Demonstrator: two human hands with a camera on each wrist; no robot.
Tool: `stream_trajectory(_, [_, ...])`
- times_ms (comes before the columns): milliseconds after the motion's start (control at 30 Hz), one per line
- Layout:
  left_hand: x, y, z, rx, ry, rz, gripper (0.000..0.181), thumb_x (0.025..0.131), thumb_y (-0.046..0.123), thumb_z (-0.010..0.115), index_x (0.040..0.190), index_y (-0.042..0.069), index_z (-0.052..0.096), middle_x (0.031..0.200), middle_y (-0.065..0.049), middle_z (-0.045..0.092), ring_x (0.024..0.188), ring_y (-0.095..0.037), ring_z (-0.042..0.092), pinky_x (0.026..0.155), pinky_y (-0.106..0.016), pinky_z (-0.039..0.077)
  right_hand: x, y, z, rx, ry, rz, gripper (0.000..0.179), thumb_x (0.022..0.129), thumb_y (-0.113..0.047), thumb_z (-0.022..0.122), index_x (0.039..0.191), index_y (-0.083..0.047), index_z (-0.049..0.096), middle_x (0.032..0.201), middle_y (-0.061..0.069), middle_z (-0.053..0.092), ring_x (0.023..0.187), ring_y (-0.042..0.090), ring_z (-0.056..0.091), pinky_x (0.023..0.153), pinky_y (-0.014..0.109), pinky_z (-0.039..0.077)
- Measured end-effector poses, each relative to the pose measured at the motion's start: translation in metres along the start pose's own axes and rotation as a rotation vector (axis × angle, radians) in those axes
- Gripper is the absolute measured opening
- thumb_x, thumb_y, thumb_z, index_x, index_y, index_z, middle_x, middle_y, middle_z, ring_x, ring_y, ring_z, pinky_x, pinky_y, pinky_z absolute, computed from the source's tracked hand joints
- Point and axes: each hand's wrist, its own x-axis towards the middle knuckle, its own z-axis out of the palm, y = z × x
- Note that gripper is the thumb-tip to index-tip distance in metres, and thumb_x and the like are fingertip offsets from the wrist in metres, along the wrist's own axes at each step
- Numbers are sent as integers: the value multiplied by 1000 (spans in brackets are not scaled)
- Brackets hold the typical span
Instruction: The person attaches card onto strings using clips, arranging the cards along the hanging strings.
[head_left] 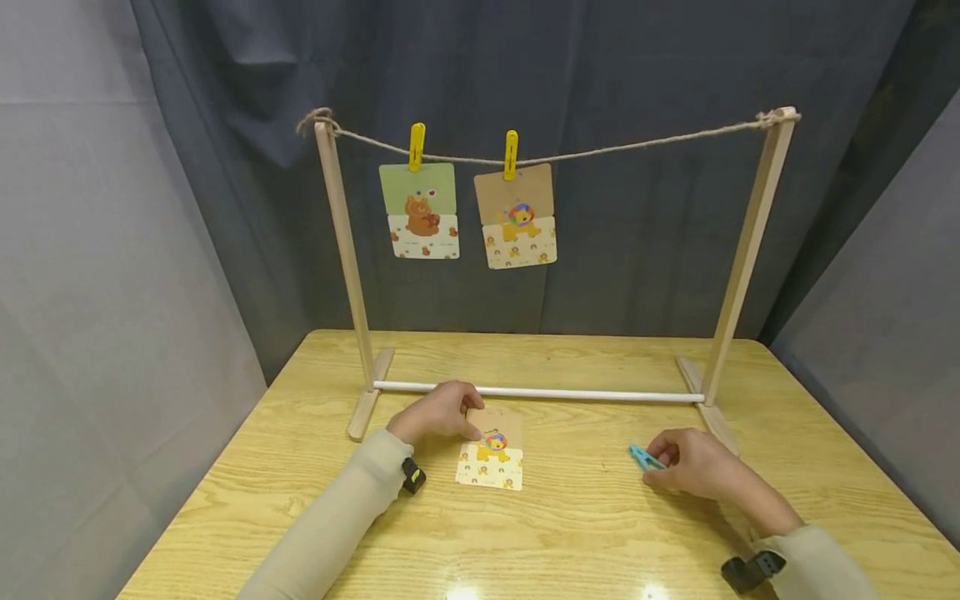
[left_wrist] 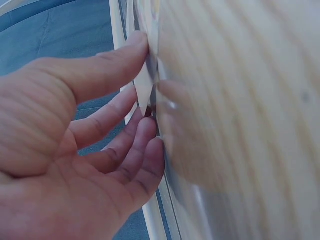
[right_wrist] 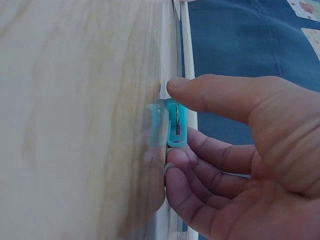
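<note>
A lion-patterned card (head_left: 491, 475) lies at the middle of the table, its top left edge between the thumb and fingers of my left hand (head_left: 441, 412). In the left wrist view, that thumb presses on the card's slightly raised corner (left_wrist: 145, 90), fingers behind it. On the right, my right hand (head_left: 697, 465) pinches a light blue clothespin (head_left: 643, 458) low at the tabletop. The right wrist view has the clothespin (right_wrist: 177, 125) just under the thumb, with the other fingers curled at its far side.
Behind the hands stands a wooden frame with a left post (head_left: 347, 258), a right post (head_left: 750, 258) and a white bottom bar (head_left: 585, 394). From its twine (head_left: 637, 145) hang a bear card (head_left: 422, 237) and another lion card (head_left: 519, 246), each under a yellow clothespin (head_left: 511, 154).
</note>
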Motion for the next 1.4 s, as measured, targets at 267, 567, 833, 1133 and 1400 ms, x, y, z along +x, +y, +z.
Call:
stream_trajectory(267, [-1, 0, 0, -22, 2, 8, 48, 81, 13, 90, 121, 1, 66, 119, -13, 66, 111, -28, 61, 101, -44, 50, -1, -2, -1, 10, 7, 22, 34, 82, -26, 88, 103, -5, 71, 85, 2, 63, 76, 17, 55, 58, 26, 47])
stream_trajectory(567, [0, 0, 0, -44, 2, -2, 48, 81, 13, 90, 121, 3, 65, 118, -13, 65, 106, -25, 60, 98, -44, 50, -1, -1, -1, 1, 21, 21, 30, 86, -27, 84, 103, -5, 72, 86, 1, 64, 77, 17, 56, 58, 27, 48])
stream_trajectory(833, [0, 1, 0, -37, 3, -17, 48, 80, 13, 90, 120, 4, 65, 115, -12, 64, 94, -20, 56, 90, -41, 50, 1, 0, 0, -4, 26, 32, 28, 89, -28, 83, 101, -7, 72, 87, 2, 64, 78, 17, 57, 58, 27, 48])
stream_trajectory(1133, [1, 1, 0, -38, 7, -17, 49, 80, 12, 90, 120, 3, 65, 107, -17, 64, 78, -16, 53, 76, -33, 48, 2, 1, 0, -7, 47, 36, 28, 88, -28, 83, 102, -6, 71, 87, 2, 65, 77, 16, 58, 58, 28, 49])
stream_trajectory(1400, [-1, 3, 0, -52, 3, -16, 53, 80, 11, 90, 125, 1, 63, 112, -21, 65, 80, -19, 57, 86, -40, 50, 2, 2, 0, -23, 63, 40, 29, 88, -28, 83, 102, -6, 71, 88, 1, 66, 78, 16, 59, 59, 28, 50])
